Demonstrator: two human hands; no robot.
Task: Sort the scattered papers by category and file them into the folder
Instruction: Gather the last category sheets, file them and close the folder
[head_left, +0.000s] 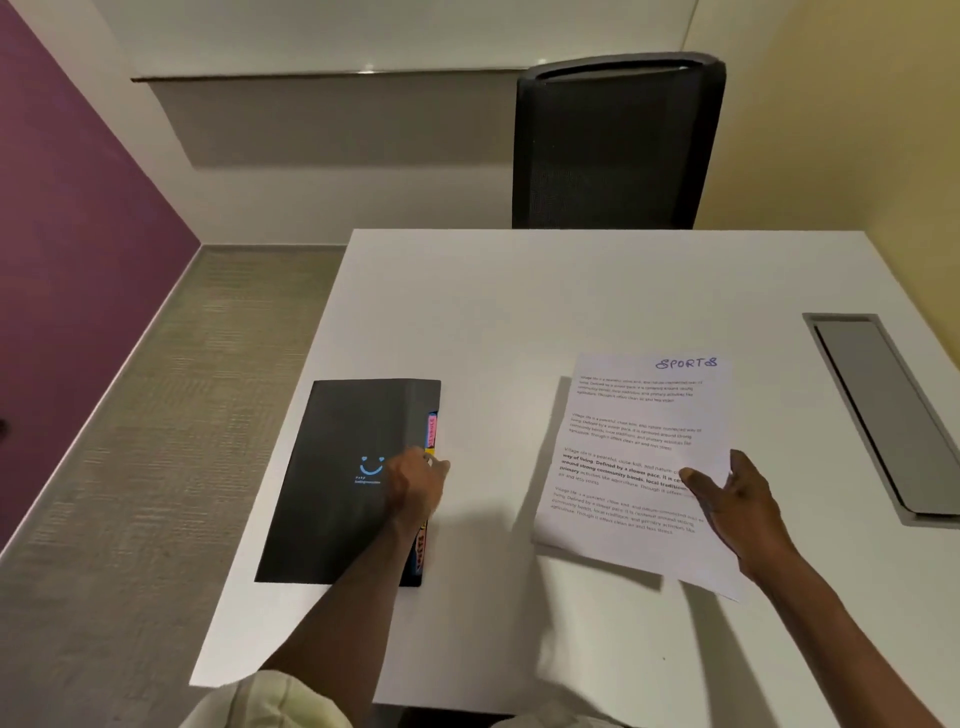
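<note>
A closed black folder (337, 467) with a blue smiley on its cover lies on the left part of the white table (519, 312). Coloured index tabs (431, 428) stick out along its right edge. My left hand (418, 486) rests at that right edge, fingers curled at the cover's rim near the tabs. A printed white paper (634, 431) headed "SPORTS" in blue handwriting is lifted slightly off the table at the right. My right hand (737, 506) holds it by its lower right side, thumb on top of the sheet.
A black mesh office chair (615, 145) stands behind the table's far edge. A grey cable hatch (883, 410) is set into the table at the right. Carpeted floor (156, 415) and a purple wall lie to the left.
</note>
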